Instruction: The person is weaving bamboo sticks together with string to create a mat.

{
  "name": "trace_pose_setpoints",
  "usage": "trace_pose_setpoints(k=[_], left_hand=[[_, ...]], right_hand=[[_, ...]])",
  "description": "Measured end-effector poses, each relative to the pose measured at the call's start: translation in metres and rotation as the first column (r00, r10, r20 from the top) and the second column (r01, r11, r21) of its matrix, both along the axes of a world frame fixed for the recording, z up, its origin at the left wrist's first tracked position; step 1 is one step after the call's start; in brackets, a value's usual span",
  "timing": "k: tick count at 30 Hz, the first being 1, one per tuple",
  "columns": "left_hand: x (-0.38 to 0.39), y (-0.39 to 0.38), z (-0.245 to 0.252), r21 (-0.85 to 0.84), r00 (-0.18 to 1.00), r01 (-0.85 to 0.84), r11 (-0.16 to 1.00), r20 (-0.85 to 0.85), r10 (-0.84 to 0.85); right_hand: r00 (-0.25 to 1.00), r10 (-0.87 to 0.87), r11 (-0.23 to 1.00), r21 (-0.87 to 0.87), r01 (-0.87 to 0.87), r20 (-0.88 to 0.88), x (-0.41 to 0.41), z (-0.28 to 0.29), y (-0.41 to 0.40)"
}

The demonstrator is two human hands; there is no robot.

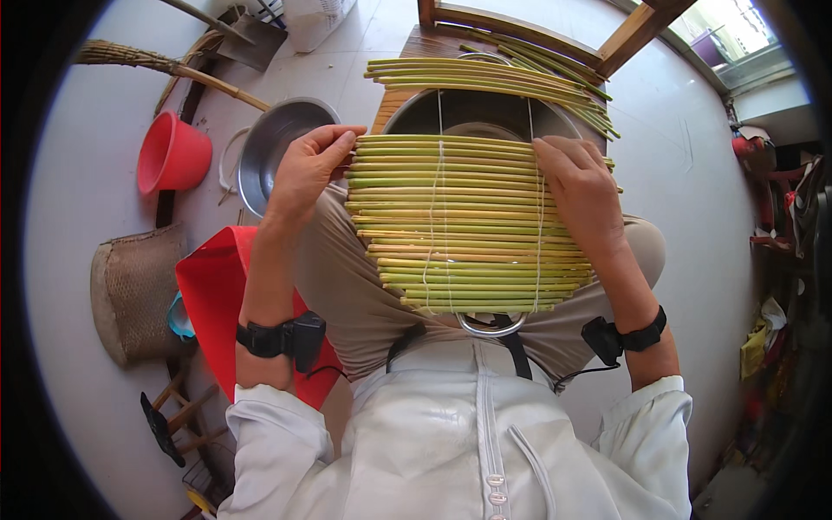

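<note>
A mat of green and yellow plant stalks (pixel 487 221), bound with white string, lies across a large metal pot (pixel 416 117) in front of me. My left hand (pixel 318 162) pinches the left end of the mat's top stalk between thumb and fingers. On the right, my right hand (pixel 582 188) rests over the mat's upper right part, fingertips at the top stalk by the string; its grip is partly hidden. Two strings (pixel 440 114) run up from the mat across the pot's opening to a loose bunch of stalks (pixel 481 75) lying over the far rim.
The pot stands on a wooden bench (pixel 416 45), with more stalks (pixel 552 62) at its far end. To the left are a metal basin (pixel 250 169), a red bucket (pixel 175 156), a twig broom (pixel 130 55), a shovel (pixel 250 42) and a woven basket (pixel 140 292).
</note>
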State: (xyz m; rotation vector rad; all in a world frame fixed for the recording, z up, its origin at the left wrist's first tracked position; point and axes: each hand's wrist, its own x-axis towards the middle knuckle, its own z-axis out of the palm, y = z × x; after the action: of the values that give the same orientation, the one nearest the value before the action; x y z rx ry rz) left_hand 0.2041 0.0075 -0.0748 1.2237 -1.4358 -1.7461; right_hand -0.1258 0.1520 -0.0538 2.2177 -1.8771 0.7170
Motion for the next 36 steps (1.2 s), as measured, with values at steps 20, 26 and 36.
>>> trace_pose_setpoints(k=[20, 26, 36], left_hand=[[-0.079, 0.079, 0.062, -0.732, 0.758, 0.542, 0.413, 0.638, 0.136], [-0.122, 0.090, 0.021, -0.558, 0.564, 0.754, 0.346, 0.820, 0.093], [-0.120, 0.089, 0.011, -0.557, 0.554, 0.756, 0.343, 0.824, 0.116]], right_hand=[[1.000, 0.009, 0.998, -0.056, -0.010, -0.010, -0.002, -0.006, -0.001], [1.000, 0.022, 0.997, -0.072, -0.021, 0.012, -0.005, -0.008, 0.004], [0.847, -0.261, 0.929, -0.117, 0.351, 0.462, -0.048, 0.003, 0.016]])
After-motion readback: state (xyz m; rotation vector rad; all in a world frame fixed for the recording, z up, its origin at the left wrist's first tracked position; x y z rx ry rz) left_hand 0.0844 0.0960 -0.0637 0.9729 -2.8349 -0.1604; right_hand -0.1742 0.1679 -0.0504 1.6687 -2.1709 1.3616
